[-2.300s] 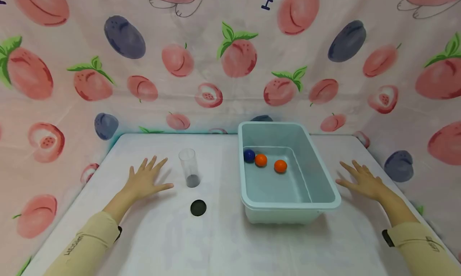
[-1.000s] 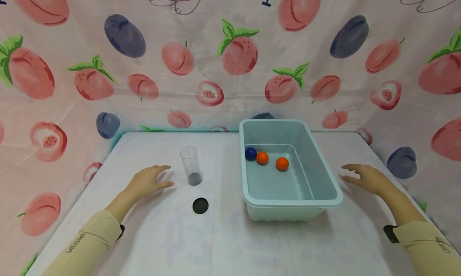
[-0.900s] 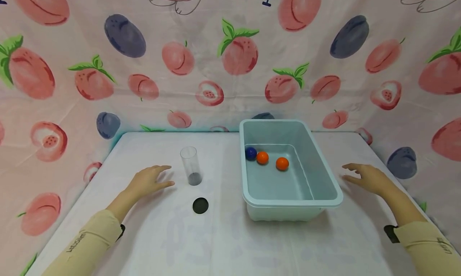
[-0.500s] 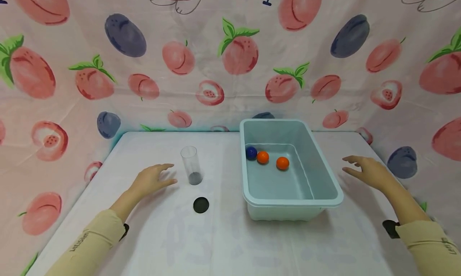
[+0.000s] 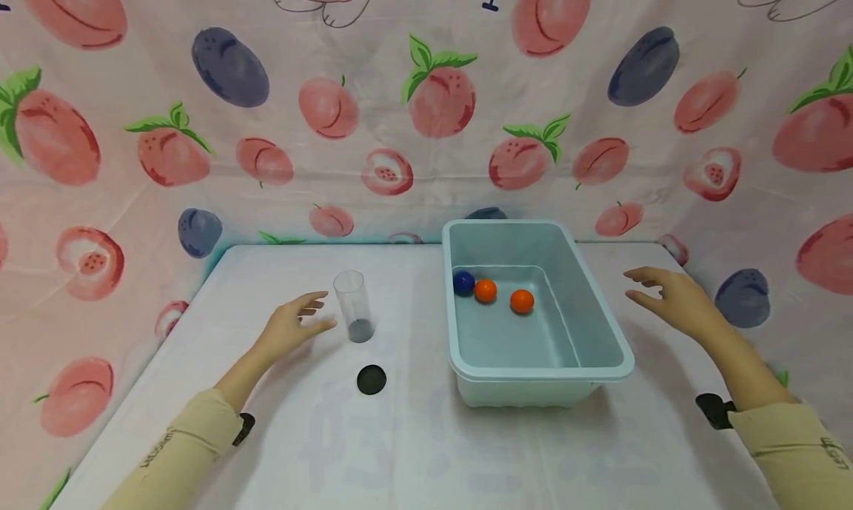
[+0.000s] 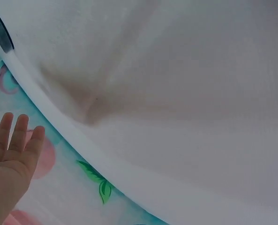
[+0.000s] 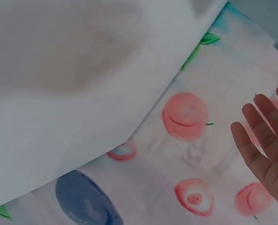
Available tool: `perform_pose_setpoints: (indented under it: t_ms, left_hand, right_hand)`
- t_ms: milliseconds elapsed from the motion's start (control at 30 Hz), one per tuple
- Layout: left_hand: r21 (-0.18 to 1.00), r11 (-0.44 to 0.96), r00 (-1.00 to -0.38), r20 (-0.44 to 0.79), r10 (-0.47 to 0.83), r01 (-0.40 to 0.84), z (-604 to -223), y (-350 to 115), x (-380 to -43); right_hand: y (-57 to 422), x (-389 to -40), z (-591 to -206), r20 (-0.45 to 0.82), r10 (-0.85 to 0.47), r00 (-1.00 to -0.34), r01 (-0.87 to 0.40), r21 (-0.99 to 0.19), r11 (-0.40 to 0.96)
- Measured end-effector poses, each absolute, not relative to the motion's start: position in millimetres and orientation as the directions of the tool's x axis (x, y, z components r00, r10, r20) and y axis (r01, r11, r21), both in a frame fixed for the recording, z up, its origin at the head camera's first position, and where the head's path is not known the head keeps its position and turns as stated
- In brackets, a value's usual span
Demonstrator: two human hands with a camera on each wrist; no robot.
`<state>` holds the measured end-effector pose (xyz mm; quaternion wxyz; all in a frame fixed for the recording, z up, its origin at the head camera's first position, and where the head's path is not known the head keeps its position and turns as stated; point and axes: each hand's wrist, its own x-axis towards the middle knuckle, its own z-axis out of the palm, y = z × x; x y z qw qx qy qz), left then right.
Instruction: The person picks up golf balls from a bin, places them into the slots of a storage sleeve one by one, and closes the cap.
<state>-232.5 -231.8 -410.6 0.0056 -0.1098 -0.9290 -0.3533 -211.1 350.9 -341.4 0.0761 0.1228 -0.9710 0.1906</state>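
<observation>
In the head view, my left hand [image 5: 288,329] hovers over the table, fingers loosely extended toward a clear cylinder [image 5: 352,303] with a grey bottom. The cylinder stands upright just right of the fingertips, apart from them. In front of it lies a flat black disc [image 5: 372,380]. Right of the pale blue plastic bin [image 5: 543,374], my right hand [image 5: 676,297] is held in the air, thumb and fingers spread apart. A blue ball [image 5: 463,283] and two orange balls, one [image 5: 485,291] beside it and another [image 5: 522,301] farther right, lie in the bin. Both palms hold nothing.
A white-covered table [image 5: 413,451] carries everything. Behind it and along its sides hangs a fruit-print cloth [image 5: 393,95]. In the left wrist view, a dark round piece [image 6: 2,33] shows at the upper left; I cannot tell which item it is.
Both hands went from widely splayed fingers to a looser pose. My left hand has come right, closer to the cylinder; my right hand has risen slightly. The cylinder, disc, bin and balls have stayed put.
</observation>
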Motion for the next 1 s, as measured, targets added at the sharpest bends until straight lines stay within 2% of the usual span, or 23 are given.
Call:
perform_pose_setpoints:
  t_ms: [133,300,567,767,1000]
  left_hand:
    - [0.749,0.633,-0.975,0.075,0.211,0.194,-409,-226,-235]
    - [0.839,0.519,-0.978,0.068,0.200,0.164,-408,-220,-237]
    - [0.899,0.411,-0.982,0.086,0.167,0.148,-410,-208,-234]
    - [0.926,0.359,-0.988,0.077,0.130,0.119,-410,-197,-233]
    - [0.961,0.268,-0.995,0.056,0.083,0.076,-412,-181,-233]
  right_hand:
    - [345,-210,-333,0.257,-0.203,-0.945,-0.291,-0.375,0.880]
    - [336,-209,-321,0.274,-0.199,-0.941,-0.302,-0.413,0.859]
    - [323,-208,-306,0.314,-0.228,-0.922,-0.358,-0.465,0.810]
    - [310,-205,-297,0.276,-0.237,-0.932,-0.350,-0.502,0.791]
    - [293,-204,-287,0.210,-0.261,-0.942,-0.331,-0.468,0.819]
